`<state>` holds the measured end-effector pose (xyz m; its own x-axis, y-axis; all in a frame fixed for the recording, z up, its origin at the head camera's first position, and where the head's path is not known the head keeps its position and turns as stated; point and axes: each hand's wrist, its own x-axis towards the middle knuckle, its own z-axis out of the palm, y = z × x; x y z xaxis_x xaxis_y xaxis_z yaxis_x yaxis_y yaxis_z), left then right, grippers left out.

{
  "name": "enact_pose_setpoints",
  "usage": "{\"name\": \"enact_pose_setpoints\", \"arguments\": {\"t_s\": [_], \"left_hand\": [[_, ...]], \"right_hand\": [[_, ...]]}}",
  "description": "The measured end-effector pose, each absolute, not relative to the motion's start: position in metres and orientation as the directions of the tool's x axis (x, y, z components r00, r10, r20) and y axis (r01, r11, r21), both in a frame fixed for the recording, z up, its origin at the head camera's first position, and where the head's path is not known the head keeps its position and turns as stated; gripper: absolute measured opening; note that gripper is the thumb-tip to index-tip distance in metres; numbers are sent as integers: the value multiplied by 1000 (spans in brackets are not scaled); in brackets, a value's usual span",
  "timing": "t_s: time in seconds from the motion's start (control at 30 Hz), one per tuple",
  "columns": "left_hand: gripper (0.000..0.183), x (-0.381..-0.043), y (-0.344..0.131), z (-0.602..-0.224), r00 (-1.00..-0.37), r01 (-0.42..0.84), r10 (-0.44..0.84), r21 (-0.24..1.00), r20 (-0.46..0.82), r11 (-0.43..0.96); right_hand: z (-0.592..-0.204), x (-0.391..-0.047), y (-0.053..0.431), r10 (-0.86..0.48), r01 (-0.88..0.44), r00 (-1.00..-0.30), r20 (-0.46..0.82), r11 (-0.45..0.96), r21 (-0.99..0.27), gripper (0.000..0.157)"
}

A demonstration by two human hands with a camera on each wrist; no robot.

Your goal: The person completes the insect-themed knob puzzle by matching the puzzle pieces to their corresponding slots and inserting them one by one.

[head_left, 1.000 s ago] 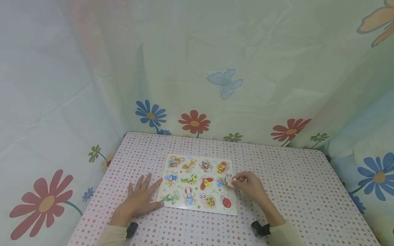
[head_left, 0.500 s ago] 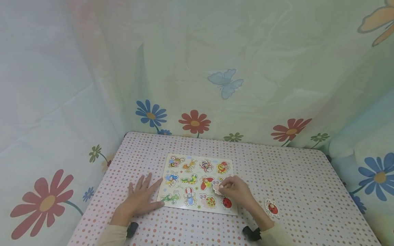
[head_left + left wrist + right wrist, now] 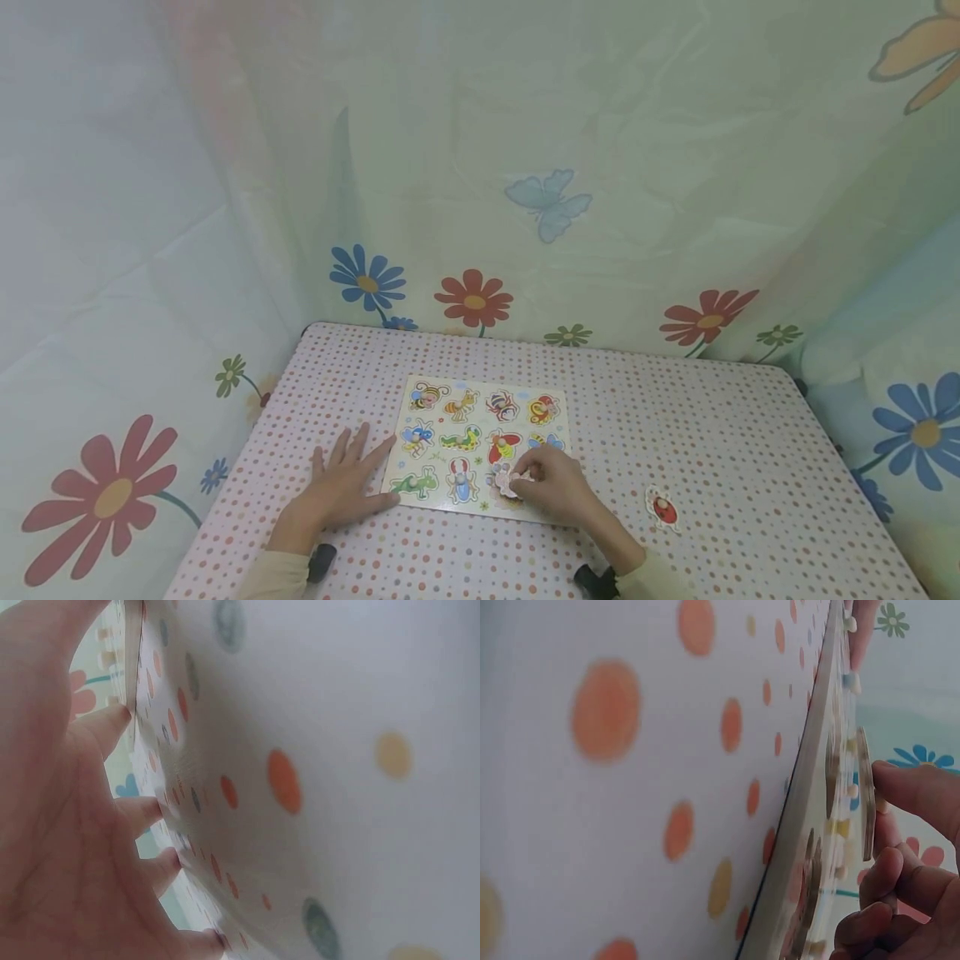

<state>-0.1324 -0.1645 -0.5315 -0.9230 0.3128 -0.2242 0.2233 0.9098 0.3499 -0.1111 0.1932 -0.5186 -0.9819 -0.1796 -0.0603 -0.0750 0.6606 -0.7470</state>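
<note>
A peg puzzle board [image 3: 480, 510] with colourful insect pictures lies on the table. My right hand [image 3: 553, 483] pinches a pale pinkish puzzle piece [image 3: 504, 481] by its knob. That piece hangs over the snail picture in the bottom row. In the right wrist view, a gap shows between the held puzzle piece [image 3: 865, 795] and the board [image 3: 799, 795]. My left hand [image 3: 337, 483] lies with fingers spread at the board's left edge, its thumb and index finger by the edge. Right of the board lies a ladybug puzzle piece [image 3: 663, 508]. My right hand hides the board's lower right corner.
A dotted cloth covers the table [image 3: 720, 417]. Knobbed pieces such as the caterpillar [image 3: 461, 438] and the stag beetle [image 3: 462, 482] sit on the board. A curtain [image 3: 420, 150] printed with flowers and butterflies hangs behind the table.
My right hand has carried the pale puzzle piece left and towards me, from the board's right edge to the snail picture. The ladybug piece on the table has come into view. My left hand stays put.
</note>
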Motion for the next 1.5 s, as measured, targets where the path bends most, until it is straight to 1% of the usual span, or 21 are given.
{"name": "enact_pose_setpoints", "arguments": {"t_s": [0.17,0.47,0.73,1.03,1.5], "left_hand": [[93,-133,-165,-534,-923,229,314,340,-221,912],[93,-133,-165,-533,-922,229,316,347,-222,910],[92,-132,-166,-533,-924,224,312,350,-220,909],[92,-132,-165,-530,-923,216,310,360,-227,908],[91,-131,-164,-528,-922,212,308,362,-233,908]], "right_hand": [[-521,-110,186,-200,-101,-978,-58,701,-706,11],[-526,-110,180,-214,-136,-976,-47,762,-633,16],[-524,-109,178,-196,-110,-978,-68,768,-631,16],[-522,-109,178,-234,-158,-971,-46,778,-608,15],[-522,-110,177,-223,-134,-971,-87,808,-573,16]]}}
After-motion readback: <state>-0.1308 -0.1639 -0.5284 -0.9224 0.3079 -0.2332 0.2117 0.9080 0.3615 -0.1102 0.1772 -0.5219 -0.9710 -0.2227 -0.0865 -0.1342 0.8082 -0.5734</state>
